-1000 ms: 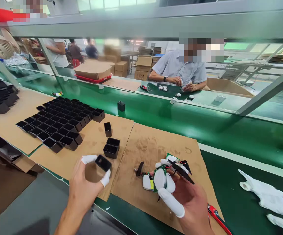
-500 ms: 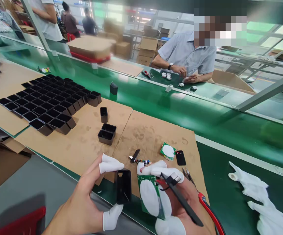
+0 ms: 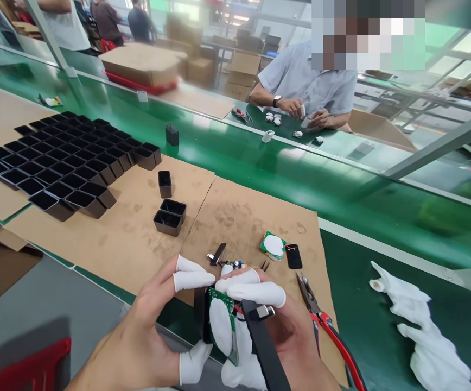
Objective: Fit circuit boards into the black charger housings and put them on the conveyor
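My left hand [image 3: 166,320], white covers on its fingertips, grips a black plastic case [image 3: 200,312] between thumb and fingers. In my right hand [image 3: 276,326], also with white fingertip covers, is a green circuit board [image 3: 222,296] bearing a white pad. The board's edge is at the open mouth of the case; how far inside it reaches I cannot tell. A black end plate with a metal USB plug [image 3: 263,311] hangs by wires from the board across my right palm. Beyond my fingers lie another board [image 3: 273,245] with its black plate [image 3: 294,256], and a partly hidden small assembly [image 3: 233,264].
Red-handled pliers [image 3: 314,304] lie right of my right hand. Rows of open black cases [image 3: 62,163] and a few single ones [image 3: 167,221] stand on cardboard [image 3: 138,209] to the left. White gloves [image 3: 418,320] lie at right. A co-worker [image 3: 304,87] sits across the green belt.
My right hand has moved left with the circuit board, bringing it from beside the black case to its opening. The end plate has swung more upright, and the pliers are more exposed.
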The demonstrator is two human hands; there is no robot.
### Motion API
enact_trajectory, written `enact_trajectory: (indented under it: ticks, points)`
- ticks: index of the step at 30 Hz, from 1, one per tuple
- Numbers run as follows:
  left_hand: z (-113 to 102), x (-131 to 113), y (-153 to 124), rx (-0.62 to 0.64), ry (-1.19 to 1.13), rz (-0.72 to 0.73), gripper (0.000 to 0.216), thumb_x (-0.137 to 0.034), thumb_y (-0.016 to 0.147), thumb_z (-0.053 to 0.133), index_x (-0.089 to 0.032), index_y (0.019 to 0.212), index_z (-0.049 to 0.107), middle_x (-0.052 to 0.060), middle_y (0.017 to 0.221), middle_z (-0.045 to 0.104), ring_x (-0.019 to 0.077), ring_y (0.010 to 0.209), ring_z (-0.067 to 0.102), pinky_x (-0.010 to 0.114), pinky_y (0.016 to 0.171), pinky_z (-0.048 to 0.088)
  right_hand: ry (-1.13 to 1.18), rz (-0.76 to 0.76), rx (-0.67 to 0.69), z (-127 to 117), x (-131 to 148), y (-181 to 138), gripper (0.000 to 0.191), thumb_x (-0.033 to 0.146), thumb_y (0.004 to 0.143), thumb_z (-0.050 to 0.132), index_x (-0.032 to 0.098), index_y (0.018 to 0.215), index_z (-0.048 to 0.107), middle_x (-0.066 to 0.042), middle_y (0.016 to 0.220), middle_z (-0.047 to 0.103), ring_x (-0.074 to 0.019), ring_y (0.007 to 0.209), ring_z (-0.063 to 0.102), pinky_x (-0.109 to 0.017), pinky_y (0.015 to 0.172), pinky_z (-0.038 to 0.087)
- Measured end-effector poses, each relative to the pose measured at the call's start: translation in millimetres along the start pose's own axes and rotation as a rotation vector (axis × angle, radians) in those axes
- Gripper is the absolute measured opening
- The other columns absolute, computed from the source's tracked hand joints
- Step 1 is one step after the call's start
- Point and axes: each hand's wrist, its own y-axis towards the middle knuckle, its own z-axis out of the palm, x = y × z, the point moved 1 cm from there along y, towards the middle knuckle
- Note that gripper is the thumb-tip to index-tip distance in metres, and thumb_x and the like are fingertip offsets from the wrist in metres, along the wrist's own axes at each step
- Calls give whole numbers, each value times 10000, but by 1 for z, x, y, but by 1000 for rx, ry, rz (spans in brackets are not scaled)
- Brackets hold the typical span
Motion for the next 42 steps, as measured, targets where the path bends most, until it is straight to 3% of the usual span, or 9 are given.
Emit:
enact_trajectory:
  ticks: [6,11,17,27,32,42]
  points:
    - [2,-2,6,-45,-44,56,709,-88,772,838,-332,1415,668,73,1217,723,269,1121,758,359,950,689,-35,-2,20,0,-10,-4,544,508,791,1075,480,1287,852,-61,1229,827,-346,1150,783,-474,1000,669]
    - [2,-1,6,-36,-43,44,784,-79,745,853,-353,1455,665,71,1281,722,272,1162,750,357,996,665,-44,-5,50,-1,-12,-4,540,544,846,1033,489,1343,829,-60,1265,813,-324,1156,762,-457,1032,636]
    - [2,-3,9,-20,-83,51,788,-65,738,852,-349,1450,674,78,1276,726,282,1143,749,356,950,664,-62,-12,41,0,-13,-2,592,501,810,1069,471,1350,827,-60,1215,819,-313,1116,765,-437,1001,630]
    - [5,2,9,-52,-105,99,736,-78,772,820,-296,1457,660,84,1234,702,252,1091,731,328,934,649,-119,-97,38,1,-14,-2,620,406,859,1049,362,1421,791,-122,1247,801,-325,1140,774,-424,948,665]
    - [6,1,9,-78,-116,93,718,-83,781,813,-297,1449,665,61,1222,691,222,1081,726,291,939,630,-100,-108,66,1,-16,-2,516,418,929,995,369,1398,784,-95,1262,788,-284,1186,759,-365,980,640]
    - [9,10,7,-72,-143,103,799,-30,732,783,-289,1478,666,67,1273,690,235,1152,712,301,970,591,-62,-82,94,2,-18,-3,592,291,903,1017,384,1425,755,-48,1269,763,-227,1152,741,-317,1022,604]
